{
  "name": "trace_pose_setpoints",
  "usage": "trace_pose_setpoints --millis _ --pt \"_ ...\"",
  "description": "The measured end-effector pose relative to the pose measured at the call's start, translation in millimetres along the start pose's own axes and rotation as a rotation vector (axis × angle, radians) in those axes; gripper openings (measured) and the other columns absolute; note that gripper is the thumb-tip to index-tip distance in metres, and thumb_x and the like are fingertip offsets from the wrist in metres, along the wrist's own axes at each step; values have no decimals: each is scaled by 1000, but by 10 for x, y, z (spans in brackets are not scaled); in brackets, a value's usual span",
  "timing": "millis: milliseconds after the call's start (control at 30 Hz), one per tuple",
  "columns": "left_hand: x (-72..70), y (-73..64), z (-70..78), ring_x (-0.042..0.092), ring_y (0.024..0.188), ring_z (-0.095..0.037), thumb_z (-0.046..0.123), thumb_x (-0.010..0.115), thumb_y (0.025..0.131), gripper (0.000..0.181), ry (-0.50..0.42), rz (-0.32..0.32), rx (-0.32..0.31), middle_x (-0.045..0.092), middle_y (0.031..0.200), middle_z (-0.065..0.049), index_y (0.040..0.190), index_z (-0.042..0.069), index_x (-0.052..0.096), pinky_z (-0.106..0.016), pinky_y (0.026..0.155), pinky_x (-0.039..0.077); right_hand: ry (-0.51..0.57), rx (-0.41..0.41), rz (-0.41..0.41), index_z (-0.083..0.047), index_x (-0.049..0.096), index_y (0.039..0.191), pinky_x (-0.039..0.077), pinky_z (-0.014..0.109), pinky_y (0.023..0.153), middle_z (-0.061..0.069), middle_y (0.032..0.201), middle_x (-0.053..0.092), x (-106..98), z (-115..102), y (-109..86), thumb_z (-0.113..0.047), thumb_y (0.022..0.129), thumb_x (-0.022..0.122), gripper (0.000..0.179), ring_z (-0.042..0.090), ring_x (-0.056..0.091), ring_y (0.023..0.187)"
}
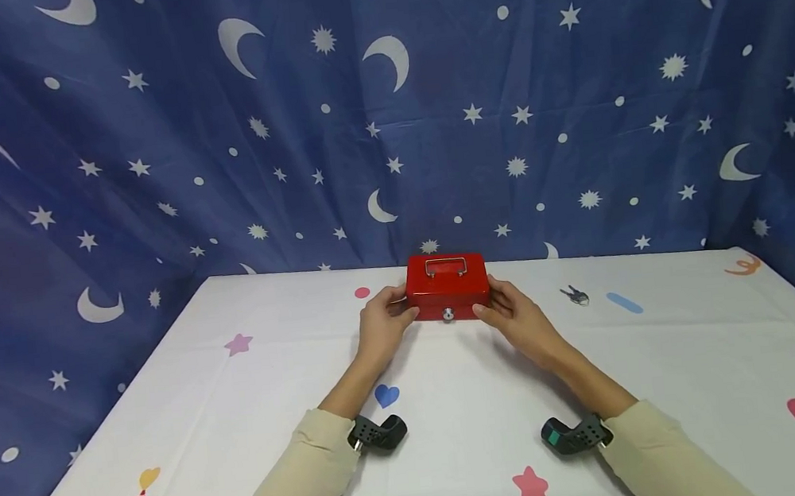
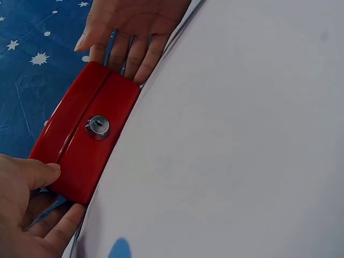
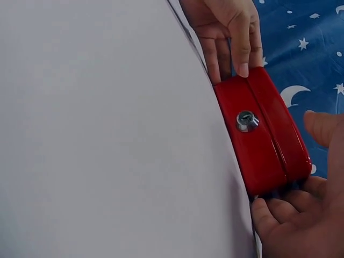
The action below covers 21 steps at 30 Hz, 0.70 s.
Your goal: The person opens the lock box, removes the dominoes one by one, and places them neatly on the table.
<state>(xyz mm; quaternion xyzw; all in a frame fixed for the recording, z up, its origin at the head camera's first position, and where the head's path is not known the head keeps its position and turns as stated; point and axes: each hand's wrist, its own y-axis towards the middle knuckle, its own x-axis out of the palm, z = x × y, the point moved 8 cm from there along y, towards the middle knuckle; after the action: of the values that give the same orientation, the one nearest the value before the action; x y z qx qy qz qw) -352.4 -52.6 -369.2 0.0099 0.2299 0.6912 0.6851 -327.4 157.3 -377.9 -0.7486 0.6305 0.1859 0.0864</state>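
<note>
A red metal cash box point(image 1: 437, 289) stands at the far edge of the white-covered table. On its lid is a wire carry handle point(image 1: 445, 260), and a round silver key lock point(image 2: 98, 126) sits in its front. My left hand point(image 1: 380, 325) holds the box's left end, with the thumb on the front corner and the fingers along the side. At the other end, my right hand point(image 1: 521, 321) has its fingertips against the side. Its thumb stands apart from the box in both wrist views. The lid is down, so the inside is hidden.
A small bunch of keys point(image 1: 576, 295) lies on the table to the right of the box. Behind the table hangs a blue curtain point(image 1: 331, 150) with moons and stars. The white tablecloth point(image 1: 455, 402) carries printed hearts and stars.
</note>
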Motion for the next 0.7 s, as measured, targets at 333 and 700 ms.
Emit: trace_pose_setpoints --millis 333,700 --pt "-24 -51 48 66 101 -28 -1 70 84 34 50 6 -1 66 115 -17 117 -5 62 -33 83 53 8 -32 -46 0 18 151 37 39 103 21 152 28 4 -31 -75 -27 93 63 78 34 33 136" --pt "-36 -122 97 66 99 -29 -2 70 83 30 61 28 -9 66 113 -17 113 -6 63 -34 82 54 -28 -54 -70 1 19 151 38 40 101 22 150 30 -3 -97 -171 -26 93 64 78 36 35 135"
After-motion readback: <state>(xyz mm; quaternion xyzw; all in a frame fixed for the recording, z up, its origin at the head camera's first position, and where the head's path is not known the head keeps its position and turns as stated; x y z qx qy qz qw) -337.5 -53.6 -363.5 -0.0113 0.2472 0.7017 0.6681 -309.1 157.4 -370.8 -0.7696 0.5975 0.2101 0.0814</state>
